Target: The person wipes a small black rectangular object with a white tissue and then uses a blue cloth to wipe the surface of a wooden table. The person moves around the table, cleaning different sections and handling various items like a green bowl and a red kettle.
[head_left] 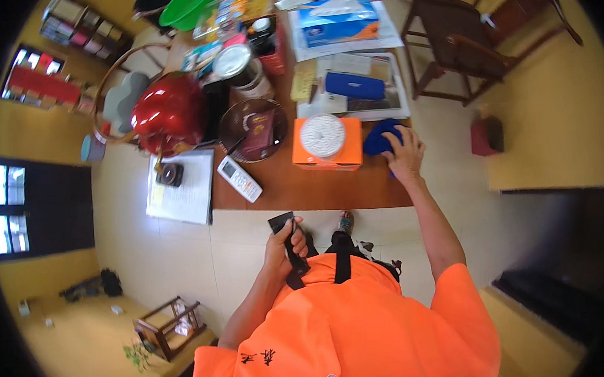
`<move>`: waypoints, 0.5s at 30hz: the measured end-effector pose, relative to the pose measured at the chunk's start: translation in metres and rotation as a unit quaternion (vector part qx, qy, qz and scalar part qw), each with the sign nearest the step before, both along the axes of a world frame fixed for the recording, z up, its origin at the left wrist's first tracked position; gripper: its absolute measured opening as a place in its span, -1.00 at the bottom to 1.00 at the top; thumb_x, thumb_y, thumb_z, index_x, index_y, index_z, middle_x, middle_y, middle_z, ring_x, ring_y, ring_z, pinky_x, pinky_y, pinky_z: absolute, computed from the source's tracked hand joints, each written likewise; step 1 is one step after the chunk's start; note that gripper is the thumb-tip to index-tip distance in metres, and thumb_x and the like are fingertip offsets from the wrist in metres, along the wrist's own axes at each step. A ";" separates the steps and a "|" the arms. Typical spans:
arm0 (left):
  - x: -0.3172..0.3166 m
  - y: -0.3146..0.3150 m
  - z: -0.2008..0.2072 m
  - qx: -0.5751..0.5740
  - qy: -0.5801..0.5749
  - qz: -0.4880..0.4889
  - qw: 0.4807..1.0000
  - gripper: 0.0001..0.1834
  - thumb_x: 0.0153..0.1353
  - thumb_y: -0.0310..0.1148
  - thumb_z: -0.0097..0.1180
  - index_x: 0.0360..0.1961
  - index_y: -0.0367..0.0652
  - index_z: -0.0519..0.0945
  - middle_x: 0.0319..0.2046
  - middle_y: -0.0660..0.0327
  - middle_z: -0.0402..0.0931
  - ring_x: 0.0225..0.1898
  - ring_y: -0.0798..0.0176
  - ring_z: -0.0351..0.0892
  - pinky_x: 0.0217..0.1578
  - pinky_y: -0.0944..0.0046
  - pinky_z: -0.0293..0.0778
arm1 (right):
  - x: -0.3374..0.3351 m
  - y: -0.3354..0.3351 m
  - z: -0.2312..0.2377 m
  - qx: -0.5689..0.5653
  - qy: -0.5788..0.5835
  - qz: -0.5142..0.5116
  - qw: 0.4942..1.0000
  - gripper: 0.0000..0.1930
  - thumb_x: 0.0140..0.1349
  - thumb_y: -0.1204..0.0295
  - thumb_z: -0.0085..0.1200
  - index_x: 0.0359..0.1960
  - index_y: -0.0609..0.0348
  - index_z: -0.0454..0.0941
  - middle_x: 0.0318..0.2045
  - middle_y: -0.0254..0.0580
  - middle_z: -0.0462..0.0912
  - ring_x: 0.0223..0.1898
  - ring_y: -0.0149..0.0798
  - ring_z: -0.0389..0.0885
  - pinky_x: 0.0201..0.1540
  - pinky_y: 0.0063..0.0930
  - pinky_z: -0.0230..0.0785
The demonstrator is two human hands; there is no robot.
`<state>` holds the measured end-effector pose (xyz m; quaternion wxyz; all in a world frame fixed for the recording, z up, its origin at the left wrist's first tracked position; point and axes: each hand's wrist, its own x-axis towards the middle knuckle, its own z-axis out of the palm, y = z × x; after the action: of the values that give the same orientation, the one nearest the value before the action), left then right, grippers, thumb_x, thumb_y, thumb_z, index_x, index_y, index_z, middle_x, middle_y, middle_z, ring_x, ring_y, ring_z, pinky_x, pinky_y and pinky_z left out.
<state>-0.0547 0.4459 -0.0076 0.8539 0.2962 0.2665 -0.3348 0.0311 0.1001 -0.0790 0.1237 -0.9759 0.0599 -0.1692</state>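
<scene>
My left hand (pixel 288 243) is closed around a black, flat-ended object (pixel 280 221) in front of my body, just off the table's near edge. Its exact kind is hard to make out, since my fingers cover its middle. At the table's right edge, my right hand (pixel 406 156) has its fingers curled on a crumpled dark blue cloth (pixel 380 139). Directly left of the cloth is an orange box (pixel 328 157) with a white coil of cord (pixel 323 136) on top. Beyond them a blue oblong case (pixel 354 86) lies on papers.
On the brown table (pixel 316 196) are a white remote control (pixel 239 179), a dark glass bowl (pixel 243 147) holding a maroon booklet, a lidded jar (pixel 241 69), a shiny red apple-shaped container (pixel 168 114) and a blue tissue box (pixel 339 26). A wooden chair (pixel 453 31) stands to the right.
</scene>
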 end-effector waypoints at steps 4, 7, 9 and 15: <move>-0.004 -0.006 -0.007 -0.011 0.008 -0.004 1.000 -0.73 0.37 -0.19 -0.09 -0.08 -0.15 0.43 -0.67 0.32 0.25 -0.70 0.37 0.23 -0.63 0.31 0.25 | 0.000 -0.006 -0.008 0.005 0.005 0.007 1.000 -0.48 -0.12 0.34 0.35 -0.02 -0.23 0.52 0.13 -0.30 0.35 0.21 -0.09 0.21 0.11 -0.05 0.05; -0.011 -0.004 -0.006 0.022 -0.004 -0.015 1.000 -0.71 0.37 -0.19 -0.08 -0.09 -0.19 0.43 -0.67 0.31 0.29 -0.69 0.37 0.29 -0.62 0.32 0.29 | -0.011 -0.003 -0.007 -0.010 0.008 -0.003 1.000 -0.48 -0.10 0.35 0.34 -0.02 -0.23 0.52 0.13 -0.30 0.35 0.19 -0.08 0.24 0.09 -0.07 0.10; -0.017 0.005 -0.003 0.045 0.009 -0.008 0.999 -0.71 0.37 -0.19 -0.10 -0.09 -0.19 0.43 -0.67 0.31 0.29 -0.68 0.37 0.29 -0.62 0.32 0.29 | -0.026 0.003 -0.008 -0.021 -0.010 0.002 1.000 -0.50 -0.07 0.36 0.31 -0.01 -0.20 0.50 0.13 -0.24 0.35 0.14 -0.02 0.27 0.03 -0.04 0.19; -0.041 0.055 -0.009 0.026 0.011 0.037 0.999 -0.71 0.37 -0.17 -0.12 -0.07 -0.16 0.41 -0.66 0.32 0.29 -0.67 0.36 0.28 -0.60 0.31 0.29 | -0.107 0.044 -0.005 -0.005 0.004 0.012 1.000 -0.55 0.00 0.37 0.22 0.01 -0.13 0.49 0.11 -0.12 0.35 0.09 0.11 0.28 0.03 -0.01 0.22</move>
<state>-0.0952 0.5004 -0.0170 0.8548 0.3049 0.2952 -0.2987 -0.0761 0.1441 -0.0845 0.1210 -0.9779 0.0478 -0.1636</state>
